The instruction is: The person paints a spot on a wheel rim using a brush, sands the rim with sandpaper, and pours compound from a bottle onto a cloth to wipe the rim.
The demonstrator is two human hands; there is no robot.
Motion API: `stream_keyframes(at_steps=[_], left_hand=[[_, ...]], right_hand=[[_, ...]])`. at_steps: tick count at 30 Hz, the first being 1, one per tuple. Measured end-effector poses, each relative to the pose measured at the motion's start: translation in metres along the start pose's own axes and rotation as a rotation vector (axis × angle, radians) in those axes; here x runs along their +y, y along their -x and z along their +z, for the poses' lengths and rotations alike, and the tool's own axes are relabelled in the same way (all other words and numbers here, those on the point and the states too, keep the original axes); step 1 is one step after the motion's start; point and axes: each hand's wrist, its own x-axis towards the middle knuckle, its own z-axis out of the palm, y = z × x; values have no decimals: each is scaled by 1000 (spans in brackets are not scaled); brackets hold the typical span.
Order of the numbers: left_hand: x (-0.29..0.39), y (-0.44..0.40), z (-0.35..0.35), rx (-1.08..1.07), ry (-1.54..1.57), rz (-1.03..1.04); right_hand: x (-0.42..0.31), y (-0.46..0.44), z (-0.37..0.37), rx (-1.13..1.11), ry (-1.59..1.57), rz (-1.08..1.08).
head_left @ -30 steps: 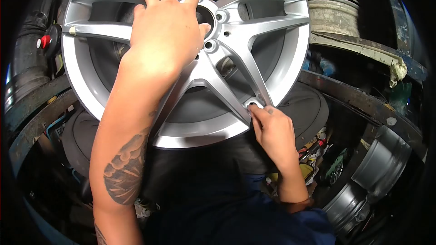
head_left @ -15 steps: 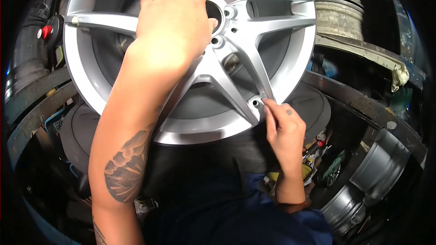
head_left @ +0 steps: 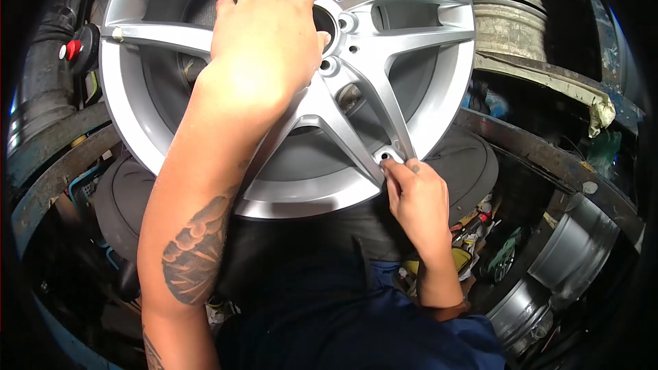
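Dim workshop clutter fills the head view, with worn rims (head_left: 510, 24) stacked beyond the upper right edge of a silver wheel (head_left: 370, 44) and more metal rims (head_left: 572, 247) farther down that side. Dark grey cloth (head_left: 473, 164) shows past the wheel's lower edge. Palm down, the left hand (head_left: 267, 34) lies across the wheel beside its centre hole (head_left: 325, 22), fingers spread over the spokes and clasping nothing. At the wheel's lower right edge, the right hand (head_left: 419, 195) has thumb and forefinger drawn together just beside a small hole (head_left: 385, 156); whether they pinch anything cannot be told.
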Motion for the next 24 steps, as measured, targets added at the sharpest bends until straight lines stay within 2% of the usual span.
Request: stream_keyframes(at_steps=[2,5,8,11,12,14,16,17,18,21,22,24], left_hand=[[-1,-5,-17,-195,77,-8],[0,-1,-4,-106,181,-66],[0,-6,-18,-292,116,-43],[-1,-4,-10,-249,239,-113],[0,-2,-9,-240,295,-150],[3,-6,-6,-197,406,-212],[0,-17,-13,-294,510,-273],[-1,-22,-15,-343,559,-303],[7,-24,3,-527,205,-295],[18,-22,6,-319,207,-246],[21,-24,3,-265,259,-181],[42,-33,-11,-168,388,-176]], right_hand=[[0,-4,2,-17,30,14],[2,2,1,-5,10,-9],[3,-3,10,63,9,-31],[4,4,-5,172,-139,20],[8,7,-14,107,-166,12],[6,13,-36,-162,-161,36],[12,18,-47,-462,-97,10],[12,17,-46,-492,-54,-6],[12,14,-41,-521,-12,-22],[16,6,-21,-544,32,-34],[20,3,-17,-527,-6,-34],[22,3,-15,-523,-46,-28]])
